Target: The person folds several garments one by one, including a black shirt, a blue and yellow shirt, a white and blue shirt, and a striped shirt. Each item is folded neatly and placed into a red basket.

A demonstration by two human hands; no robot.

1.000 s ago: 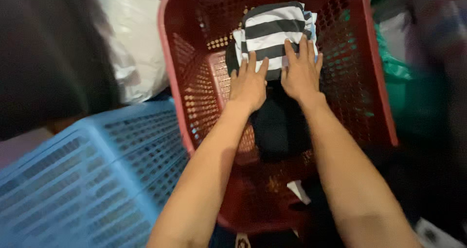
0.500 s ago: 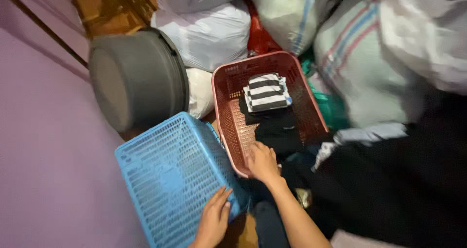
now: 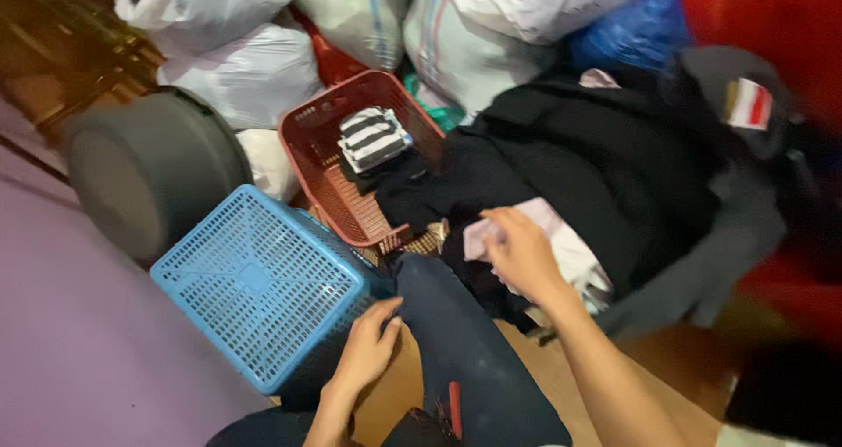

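Purple wall point(image 3: 79, 359) fills the lower left. White sacks point(image 3: 237, 61) piled along the top, a blue bag point(image 3: 631, 35) among them at upper right.

Black clothes point(image 3: 605, 175) heaped right of centre, spilling toward the red basket. Grey tub point(image 3: 149, 175) lies on its side at left, against the wall.

Blue basket point(image 3: 263, 280) upturned, base up, just beside the tub and touching the red basket's near corner. Red basket point(image 3: 324, 175) upright behind it; inside, a striped garment point(image 3: 373, 137) folded on top of dark cloth.

Person's knee in dark jeans point(image 3: 456, 342) lies between the two hands.

Right hand point(image 3: 522, 254) is on a pale pink cloth point(image 3: 570, 245) that lies on the near edge of the black heap; fingers curled onto the cloth's left end, gripping it, though blur hides how firmly.

Left hand point(image 3: 368, 350) rests loosely curled against the blue basket's near corner and the jeans, holding nothing, fingertips touching the denim.
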